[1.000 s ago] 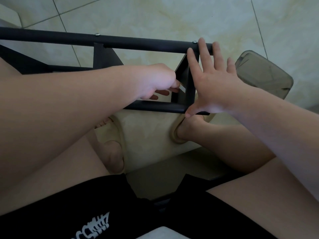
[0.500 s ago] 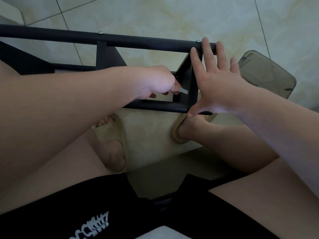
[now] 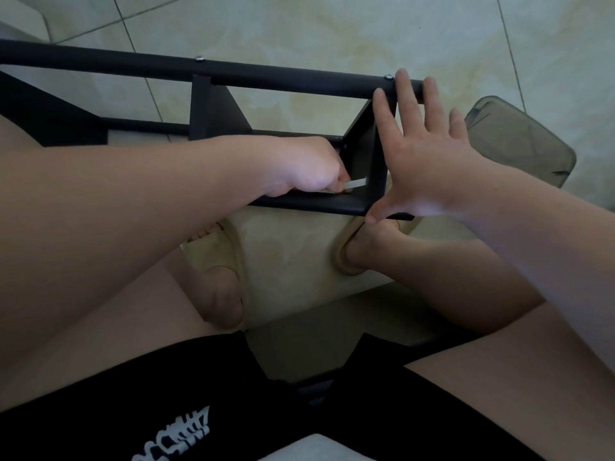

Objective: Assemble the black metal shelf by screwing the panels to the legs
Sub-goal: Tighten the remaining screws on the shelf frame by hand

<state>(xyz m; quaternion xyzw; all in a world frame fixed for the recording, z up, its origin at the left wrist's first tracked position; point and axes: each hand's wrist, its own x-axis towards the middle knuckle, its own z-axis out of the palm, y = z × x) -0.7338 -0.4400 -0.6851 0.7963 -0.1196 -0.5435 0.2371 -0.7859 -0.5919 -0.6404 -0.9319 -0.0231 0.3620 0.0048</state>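
A pale tiled floor [image 3: 332, 34] lies beneath the black shelf frame [image 3: 283, 74], which is laid on its side with its legs running left to right. The end panel [image 3: 362, 141] is braced from the right by the right hand [image 3: 429, 161], fingers [image 3: 402, 94] spread wide and flat. A silvery tool [image 3: 355, 184] is gripped in the curled left hand [image 3: 306, 168], just left of the panel. Its shaft is pointed right, toward the near-leg joint, judged to be the fastening in hand.

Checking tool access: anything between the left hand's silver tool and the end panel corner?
Nothing visible. The left hand grips the silver tool, its tip reaching the inner corner of the end panel and near leg. The right hand lies flat on the panel's outer side, out of that path.
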